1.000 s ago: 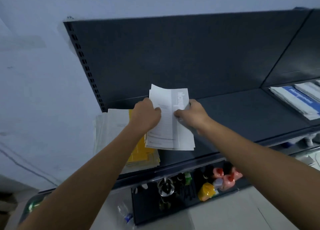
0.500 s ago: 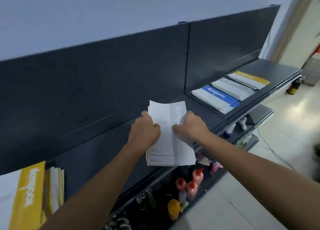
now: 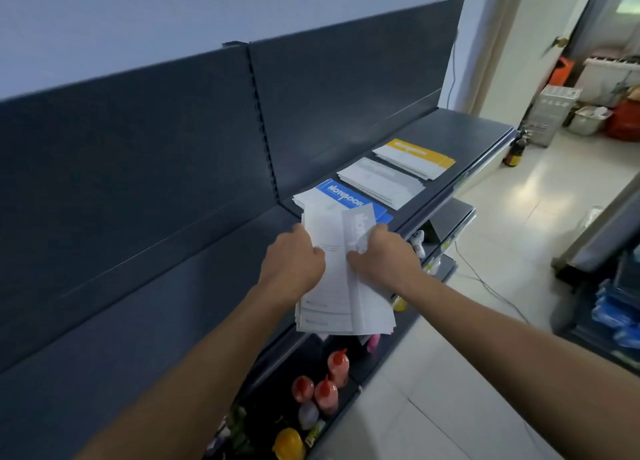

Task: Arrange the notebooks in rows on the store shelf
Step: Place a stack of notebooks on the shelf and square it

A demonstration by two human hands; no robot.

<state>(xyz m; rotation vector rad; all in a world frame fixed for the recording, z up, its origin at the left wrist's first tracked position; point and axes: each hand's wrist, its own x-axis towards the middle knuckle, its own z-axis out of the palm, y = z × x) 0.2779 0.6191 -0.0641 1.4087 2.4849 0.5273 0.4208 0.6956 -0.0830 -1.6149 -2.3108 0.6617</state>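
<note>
Notebooks (image 3: 341, 286): thin, white-grey, stacked

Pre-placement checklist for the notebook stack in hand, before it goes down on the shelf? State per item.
1. Two-handed grip: left hand and right hand both hold the held stack by its sides: ok.
2. Held stack squared: top cover curls, edges fanned: not ok.
3. Free spot: bare shelf left of the blue stack: ok.
4. Row to match: blue stack, grey stack and yellow stack lie in one line along the shelf: ok.
5. Clearance from blue stack: held stack overlaps its near corner in view; touching or above it: cannot tell.
</note>
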